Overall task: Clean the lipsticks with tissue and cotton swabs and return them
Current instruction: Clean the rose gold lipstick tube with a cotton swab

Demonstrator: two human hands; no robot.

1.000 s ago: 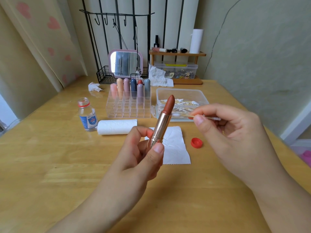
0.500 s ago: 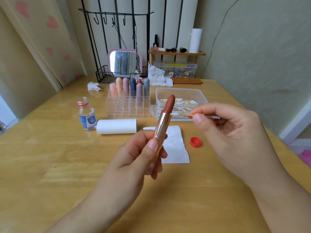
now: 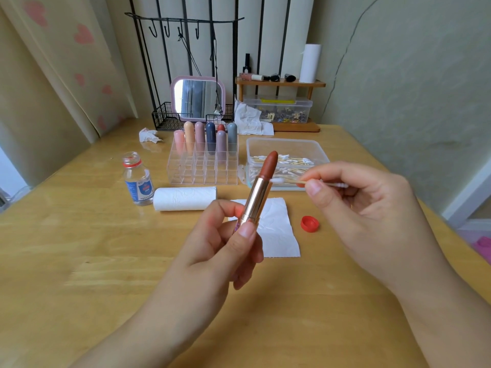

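Lipstick [image 3: 261, 189]: held above the desk [image 3: 79, 261] with its cap off; long axis near upright, tilted so the brown-red bullet points up and slightly right, rose-gold tube below.
Left hand [image 3: 220, 251]: thumb and fingers pinch the lower end of the tube.
Right hand [image 3: 356, 208]: thumb and forefinger pinch a cotton swab [image 3: 289, 181], which lies roughly level, its white tip pointing left and touching the tube's rim just under the bullet.
Tissue sheet [image 3: 279, 232]: flat on the desk behind the lipstick.
Tissue roll [image 3: 184, 198]: lying on its side, left of the sheet.
Organizer [image 3: 203, 166]: clear, with capped lipsticks standing upright in its back rows.
Swab box [image 3: 287, 144]: clear tub just right of the organizer, swabs inside.
Bottle [image 3: 137, 180]: open, upright, left of the roll.
Red cap [image 3: 309, 223]: on the desk right of the sheet.
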